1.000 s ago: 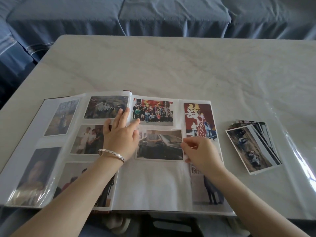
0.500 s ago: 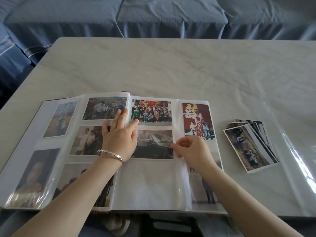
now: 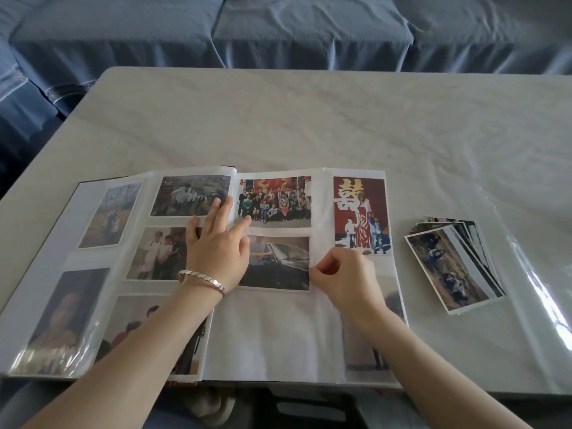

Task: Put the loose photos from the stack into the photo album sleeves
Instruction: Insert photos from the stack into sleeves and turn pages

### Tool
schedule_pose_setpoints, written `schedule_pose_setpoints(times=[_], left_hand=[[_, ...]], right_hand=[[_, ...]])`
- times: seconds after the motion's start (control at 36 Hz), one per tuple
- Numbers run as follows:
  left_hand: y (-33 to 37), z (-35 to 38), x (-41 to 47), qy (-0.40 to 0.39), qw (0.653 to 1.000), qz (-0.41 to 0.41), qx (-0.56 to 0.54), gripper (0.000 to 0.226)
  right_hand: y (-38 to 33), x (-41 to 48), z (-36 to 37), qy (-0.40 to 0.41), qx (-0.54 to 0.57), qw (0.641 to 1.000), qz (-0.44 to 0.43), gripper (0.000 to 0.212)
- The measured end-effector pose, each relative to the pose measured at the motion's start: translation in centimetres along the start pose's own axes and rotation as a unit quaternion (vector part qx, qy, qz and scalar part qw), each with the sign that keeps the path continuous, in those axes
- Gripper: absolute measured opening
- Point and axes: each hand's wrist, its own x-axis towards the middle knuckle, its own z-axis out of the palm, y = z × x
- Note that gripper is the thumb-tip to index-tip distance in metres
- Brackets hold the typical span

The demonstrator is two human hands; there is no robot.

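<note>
The album [image 3: 269, 335] lies open on the pale marbled tabletop [image 3: 309, 119], its glossy clear sleeves holding rectangular prints. Our left hand [image 3: 216, 252] rests flat across the fold, fingers straight. Our right hand's [image 3: 346, 280] curled fingers pinch the right edge of the car photo [image 3: 278, 264] in a middle sleeve. The fanned stack [image 3: 452, 267] sits just right of the album.

One album [image 3: 272, 335], nine sleeved photos [image 3: 275, 201], one loose stack [image 3: 455, 267].
Five photos sit on the left page [image 3: 93, 258] and four on the right page [image 3: 322, 205], one of them a car photo [image 3: 278, 261]. The stack's count cannot be told. One worktop [image 3: 309, 119]. Two hands: left hand [image 3: 216, 252], wearing one bracelet [image 3: 201, 278], and right hand [image 3: 343, 277].
</note>
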Motion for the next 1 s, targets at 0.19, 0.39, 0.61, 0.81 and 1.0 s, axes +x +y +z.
schedule_pose_setpoints(times=[0.19, 0.39, 0.61, 0.81, 1.0], left_hand=[[-0.1, 0.0, 0.0, -0.018, 1.000, 0.000, 0.017, 0.043], [-0.1, 0.1, 0.1, -0.038, 0.999, -0.001, 0.033, 0.056], [-0.1, 0.1, 0.1, -0.037, 0.999, 0.001, 0.035, 0.056], [-0.1, 0.1, 0.0, -0.029, 0.999, 0.000, 0.034, 0.055], [0.1, 0.0, 0.1, -0.045, 0.998, -0.009, 0.045, 0.057]], right_hand=[[-0.4, 0.6, -2.4, -0.106, 0.142, 0.981, 0.077, 0.012], [1.0, 0.0, -7.1, 0.062, -0.104, 0.990, -0.073, 0.015], [6.0, 1.6, -10.0, 0.063, -0.322, 0.943, 0.051, 0.053], [7.4, 1.0, -9.7, 0.078, -0.378, 0.922, 0.030, 0.026], [5.3, -0.3, -10.1, 0.158, -0.298, 0.938, -0.072, 0.027]])
